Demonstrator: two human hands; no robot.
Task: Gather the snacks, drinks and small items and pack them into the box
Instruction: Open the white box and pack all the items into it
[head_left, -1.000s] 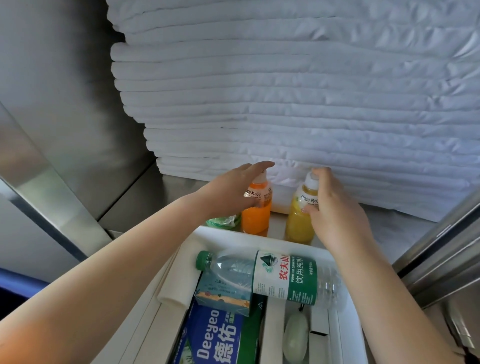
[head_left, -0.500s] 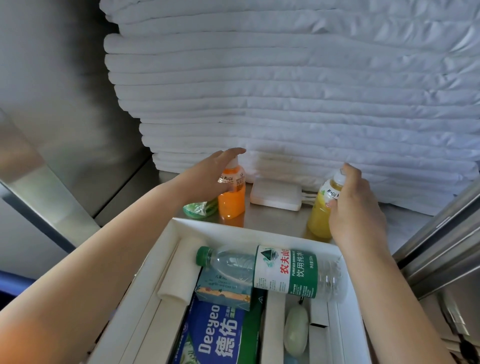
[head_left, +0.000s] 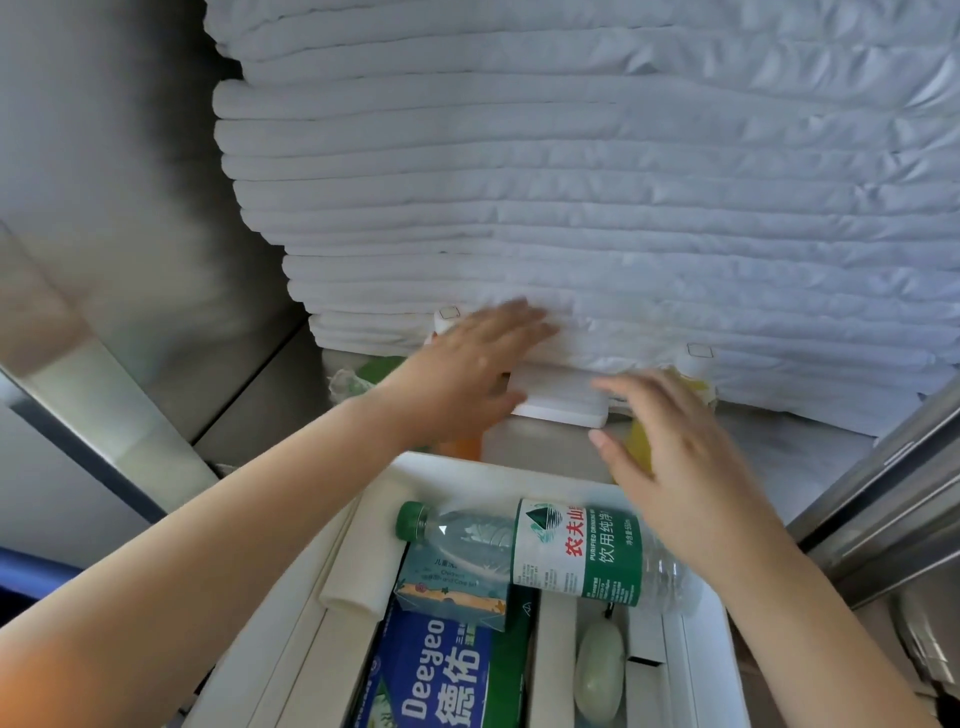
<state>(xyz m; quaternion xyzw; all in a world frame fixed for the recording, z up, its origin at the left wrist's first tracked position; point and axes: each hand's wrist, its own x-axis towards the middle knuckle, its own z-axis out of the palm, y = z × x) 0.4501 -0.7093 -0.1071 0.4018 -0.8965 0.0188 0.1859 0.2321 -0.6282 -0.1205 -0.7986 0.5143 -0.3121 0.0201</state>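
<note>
- L hand (head_left: 467, 374) is flat with fingers straight and spread, holding nothing. It's over the orange bottle (head_left: 461, 448), thumb by the white block (head_left: 561, 400). Touching or not? Can't tell, too blurred.
- R hand (head_left: 675, 457) is also wide and empty, in front of the yellow bottle (head_left: 695, 366).
- Seen from the box (head_left: 493, 467): white block at 12 o'clock, orange bottle at 11, yellow bottle at 1, green packet (head_left: 358, 379) approx 10. All are outside the box, on the steel shelf (head_left: 545, 441).
- Already packed: water bottle (head_left: 545, 551) lying across the far end, w/ blue pack (head_left: 431, 675) at 6 of it.
- Handling, my read: the block looks rigid, smooth and light, so pinch it across the long edges.
- The juice bottles look full, so heavier. They're stiff plastic, tall and prob. tippy, so wrap the body below the neck, not the cap.
- The packet looks soft and crushable, so lift it gently.
</note>
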